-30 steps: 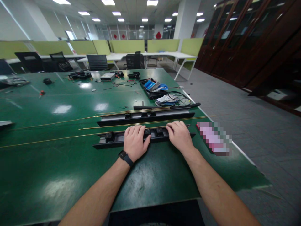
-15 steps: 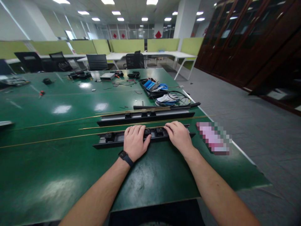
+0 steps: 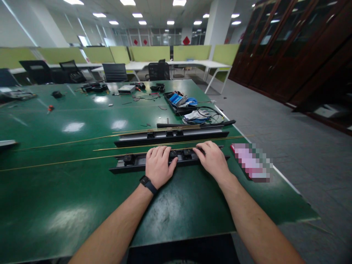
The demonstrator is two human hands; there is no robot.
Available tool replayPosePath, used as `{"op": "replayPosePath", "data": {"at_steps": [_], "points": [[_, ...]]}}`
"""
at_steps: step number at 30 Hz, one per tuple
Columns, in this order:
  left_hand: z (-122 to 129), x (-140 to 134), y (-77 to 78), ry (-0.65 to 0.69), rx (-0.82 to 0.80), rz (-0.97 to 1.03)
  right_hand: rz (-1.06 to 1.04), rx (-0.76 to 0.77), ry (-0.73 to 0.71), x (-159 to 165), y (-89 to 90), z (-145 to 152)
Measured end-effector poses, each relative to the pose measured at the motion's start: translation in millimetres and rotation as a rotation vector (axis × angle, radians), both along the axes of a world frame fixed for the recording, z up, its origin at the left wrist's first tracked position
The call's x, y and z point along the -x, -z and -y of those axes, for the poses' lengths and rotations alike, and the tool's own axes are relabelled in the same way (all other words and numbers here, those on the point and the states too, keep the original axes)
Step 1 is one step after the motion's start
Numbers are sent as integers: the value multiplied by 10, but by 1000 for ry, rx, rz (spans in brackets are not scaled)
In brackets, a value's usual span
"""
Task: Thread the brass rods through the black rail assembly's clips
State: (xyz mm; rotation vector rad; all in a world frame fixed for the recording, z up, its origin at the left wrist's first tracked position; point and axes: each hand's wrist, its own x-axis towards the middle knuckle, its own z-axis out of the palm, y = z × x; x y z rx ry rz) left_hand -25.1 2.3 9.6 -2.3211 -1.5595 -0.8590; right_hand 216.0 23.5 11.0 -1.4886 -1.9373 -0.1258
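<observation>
In the head view, a long black channel rail (image 3: 132,170) with several black blocks (image 3: 129,159) inside lies across the green table. My left hand (image 3: 158,165), with a dark watch on its wrist, grips over the rail's middle, fingers curled on the far edge and thumb on the near side. A thin brass-coloured rod (image 3: 68,160) comes in from the left along the rail's far edge and passes under those fingers. My right hand (image 3: 211,159) has its thumb and fingers closed at the rail's right part, around the rod's right end. The fingertips are partly hidden.
A second black rail (image 3: 154,138) lies behind, with more thin rods (image 3: 137,147) around it. Farther back are a black tray (image 3: 174,106), gloves (image 3: 196,116) and a black strip (image 3: 192,124). A pixelated pink item (image 3: 251,163) lies near the table's right edge.
The view has shifted very slightly. My right hand's thumb and fingers sit a little differently at the rail's far edge; my left hand keeps its hold.
</observation>
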Motion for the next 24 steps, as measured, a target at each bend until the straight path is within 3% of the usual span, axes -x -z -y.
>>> {"op": "replayPosePath", "data": {"at_steps": [7,14,24], "points": [[1,2,8,-6,-9,-3,29,-21,33,-56,50,-51],[-5,6,24,-8,0,3,-3,-1,59,-123,-9,-33],[-4,-3,9,-5,3,-7,-107,10,-31,36,-11,15]]}}
